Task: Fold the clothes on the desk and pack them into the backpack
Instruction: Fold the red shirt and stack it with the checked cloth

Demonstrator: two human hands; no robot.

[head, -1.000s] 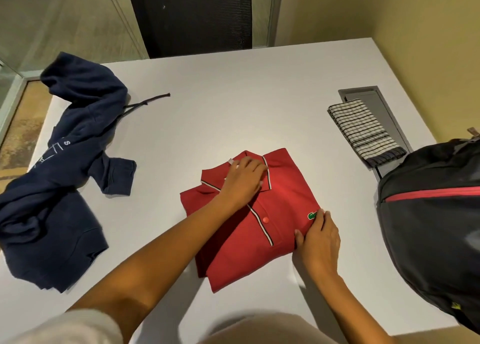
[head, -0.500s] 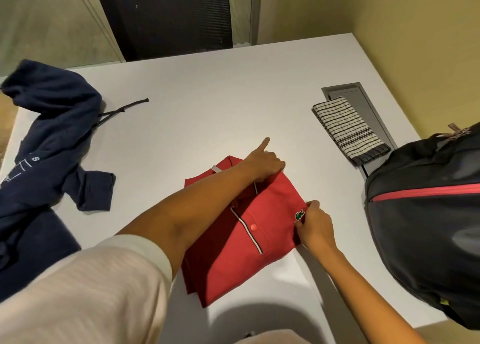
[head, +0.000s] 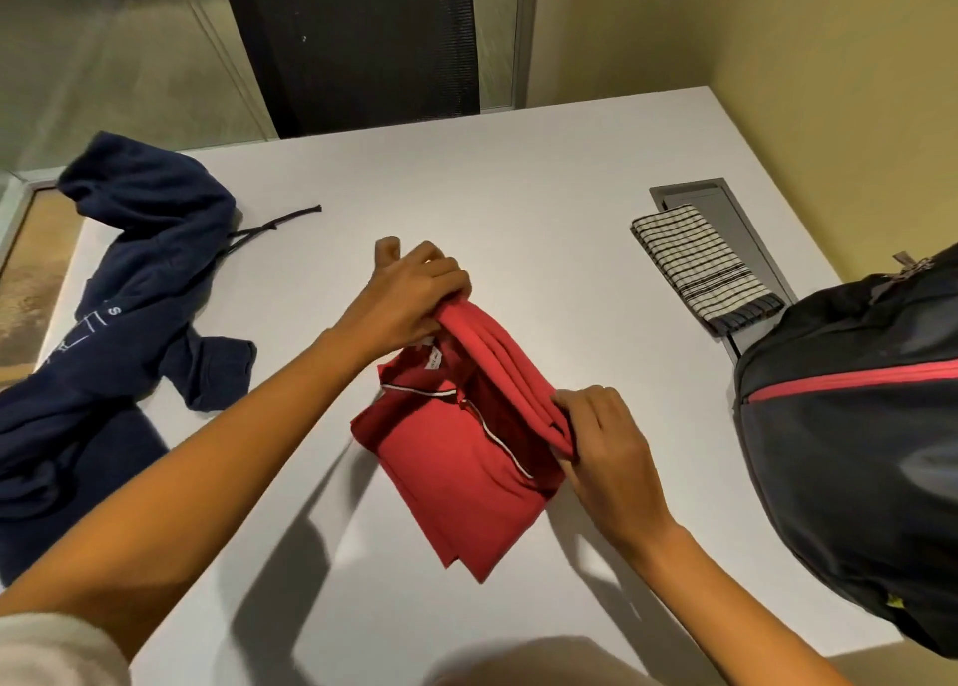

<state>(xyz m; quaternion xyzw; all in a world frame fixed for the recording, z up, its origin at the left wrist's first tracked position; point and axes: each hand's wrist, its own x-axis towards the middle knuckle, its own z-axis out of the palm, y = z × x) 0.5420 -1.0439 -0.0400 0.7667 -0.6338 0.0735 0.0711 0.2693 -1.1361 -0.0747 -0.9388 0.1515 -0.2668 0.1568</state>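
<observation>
A folded red polo shirt (head: 456, 483) with white-trimmed placket lies in the middle of the white desk (head: 518, 177). Its right edge is lifted and turned over toward the left. My left hand (head: 414, 291) grips the far end of that raised edge. My right hand (head: 606, 442) pinches the near end of the same edge. A black backpack (head: 855, 452) with a red zip line stands at the desk's right edge, close to my right hand. A crumpled navy hoodie (head: 119, 322) lies at the left of the desk.
A folded checked cloth (head: 700, 265) lies at the right, half over a grey cable hatch (head: 726, 208) set into the desk. The hoodie's drawstring (head: 275, 224) trails toward the middle. A yellow wall runs along the right side; a dark panel stands behind the desk.
Both hands went from pressing flat on the red shirt to gripping its right edge. That edge is now lifted off the desk and turned over to the left.
</observation>
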